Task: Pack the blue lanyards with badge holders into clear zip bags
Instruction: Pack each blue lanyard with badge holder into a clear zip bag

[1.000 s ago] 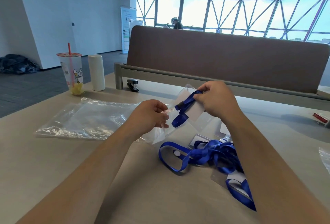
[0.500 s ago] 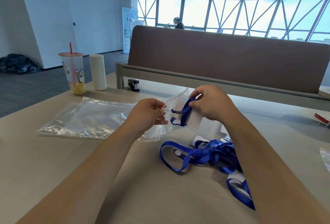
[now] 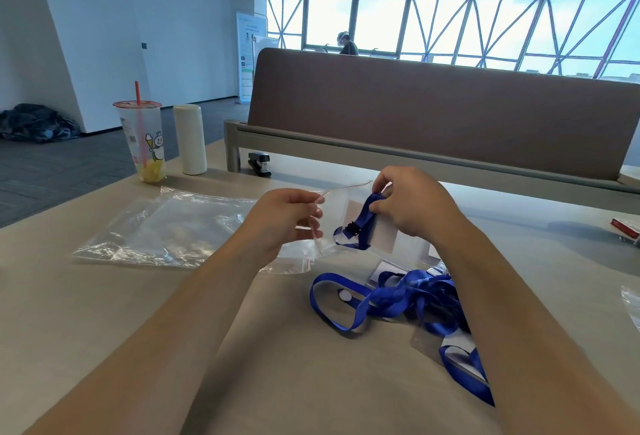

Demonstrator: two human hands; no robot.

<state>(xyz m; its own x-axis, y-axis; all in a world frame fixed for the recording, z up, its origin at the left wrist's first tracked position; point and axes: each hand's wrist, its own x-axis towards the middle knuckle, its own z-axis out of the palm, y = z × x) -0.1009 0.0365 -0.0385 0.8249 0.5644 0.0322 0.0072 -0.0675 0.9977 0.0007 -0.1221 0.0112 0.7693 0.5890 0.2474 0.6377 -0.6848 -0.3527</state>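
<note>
1. The surface [image 3: 121,323] is a beige desk top. A brown divider panel [image 3: 433,115] on a grey rail closes off its far edge.
2. Far left stand one plastic cup [image 3: 143,143] with a red straw and one white cylinder [image 3: 189,140], just beside each other. One black stapler [image 3: 259,164] lies to their right, near the rail post.
3. A flat stack of clear bags [image 3: 166,226] lies left of the hands; the number of sheets cannot be told.
4. A red object [image 3: 625,228] sits at the far right edge, partly cut off. A scrap of clear plastic [image 3: 632,303] shows at the right edge, nearer.
5. The left hand [image 3: 284,223] pinches the rim of one clear zip bag [image 3: 332,219]; its grip is narrow, thumb against fingers, holding the bag mouth raised off the surface.
6. The right hand [image 3: 412,206] holds one folded blue lanyard [image 3: 367,219] together with its badge holder [image 3: 384,235]; its grip is closed on them. The black clip end of the lanyard lies at the bag mouth, seen through the clear plastic.
7. The right forearm crosses over the near right area and hides part of the remaining stock.
8. A tangled pile of blue lanyards [image 3: 408,296] with badge holders lies near the right forearm, on the surface. An exact count cannot be told. One white round dot lies inside the leftmost loop.
</note>
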